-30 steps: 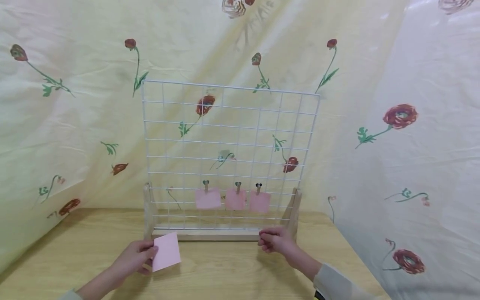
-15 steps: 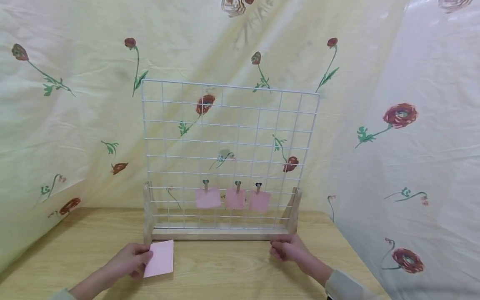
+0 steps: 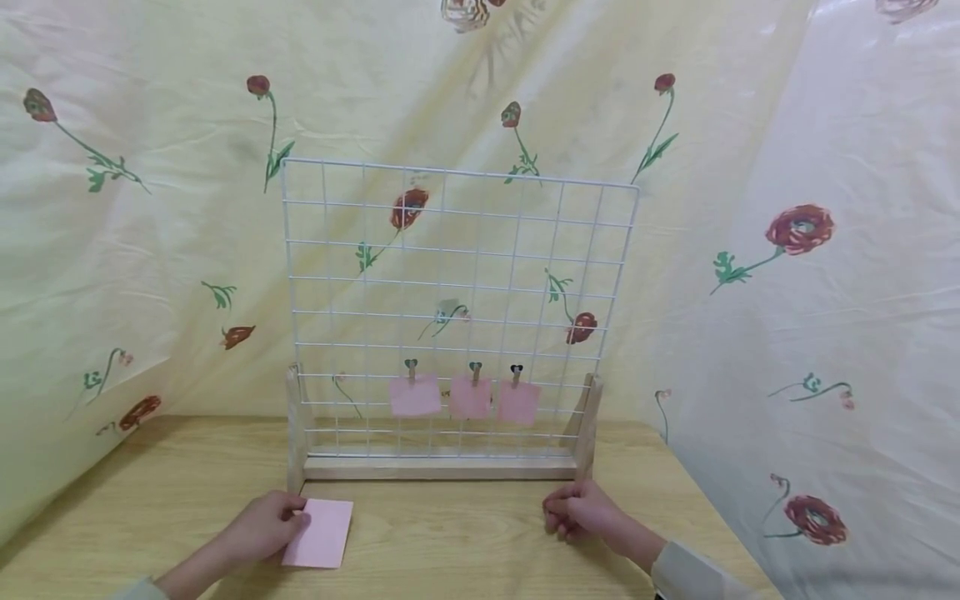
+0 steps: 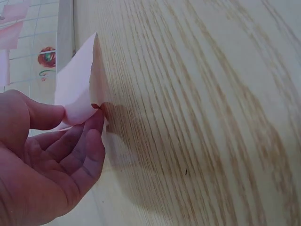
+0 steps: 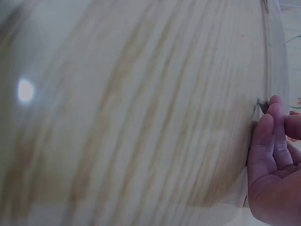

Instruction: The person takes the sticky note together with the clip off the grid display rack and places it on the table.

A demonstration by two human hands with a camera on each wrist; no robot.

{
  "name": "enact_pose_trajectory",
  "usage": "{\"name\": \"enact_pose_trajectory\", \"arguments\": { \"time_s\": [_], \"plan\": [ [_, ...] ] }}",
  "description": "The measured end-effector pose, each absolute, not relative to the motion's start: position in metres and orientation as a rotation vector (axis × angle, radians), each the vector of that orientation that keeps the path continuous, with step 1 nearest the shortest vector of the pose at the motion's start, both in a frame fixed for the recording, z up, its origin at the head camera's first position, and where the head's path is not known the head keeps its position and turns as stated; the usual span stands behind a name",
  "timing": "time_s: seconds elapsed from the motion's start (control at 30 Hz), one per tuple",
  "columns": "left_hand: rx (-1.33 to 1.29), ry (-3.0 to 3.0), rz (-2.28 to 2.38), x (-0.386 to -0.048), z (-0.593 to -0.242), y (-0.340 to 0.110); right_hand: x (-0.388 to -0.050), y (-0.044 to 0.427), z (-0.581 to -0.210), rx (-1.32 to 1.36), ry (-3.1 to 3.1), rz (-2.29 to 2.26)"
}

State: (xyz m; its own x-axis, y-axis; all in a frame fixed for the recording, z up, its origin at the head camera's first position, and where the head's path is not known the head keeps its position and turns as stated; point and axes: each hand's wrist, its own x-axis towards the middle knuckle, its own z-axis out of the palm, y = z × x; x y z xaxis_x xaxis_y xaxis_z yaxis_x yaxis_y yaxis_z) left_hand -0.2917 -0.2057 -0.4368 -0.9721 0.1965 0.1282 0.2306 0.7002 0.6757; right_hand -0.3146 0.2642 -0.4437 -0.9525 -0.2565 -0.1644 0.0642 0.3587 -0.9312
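Note:
In the head view, my left hand (image 3: 262, 527) pinches a pink sticky note (image 3: 321, 535) by its left edge, low over the table. The left wrist view shows the note (image 4: 77, 82) bent between thumb and fingers. My right hand (image 3: 587, 512) is low at the table, in front of the right foot of a white wire grid rack (image 3: 442, 468). Its fingers are curled together. A small dark object (image 5: 264, 106) shows at its fingertips in the right wrist view, mostly hidden, its kind unclear.
On the grid hang three pink notes (image 3: 415, 397), each held by a small wooden clip (image 3: 411, 372) with a dark heart-shaped top. Behind the wooden table (image 3: 442, 550) is a flowered cloth (image 3: 187, 250).
The left hand has lowered the note, and it now lies flatter toward the table. My right hand has drawn back from the rack's base bar, down and to the right.

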Motion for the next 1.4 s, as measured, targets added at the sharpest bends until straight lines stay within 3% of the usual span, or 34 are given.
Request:
{"name": "enact_pose_trajectory", "arguments": {
  "time_s": [0.47,1.4],
  "plan": [
    [-0.372,-2.926,-0.760,-0.291,-0.436,-0.198,-0.319,0.265,-0.450,-0.187,2.425,-1.570],
    [-0.282,-2.916,-0.676,-0.291,-0.427,-0.195,-0.320,0.262,-0.448,-0.144,2.384,-1.649]
  ]
}}
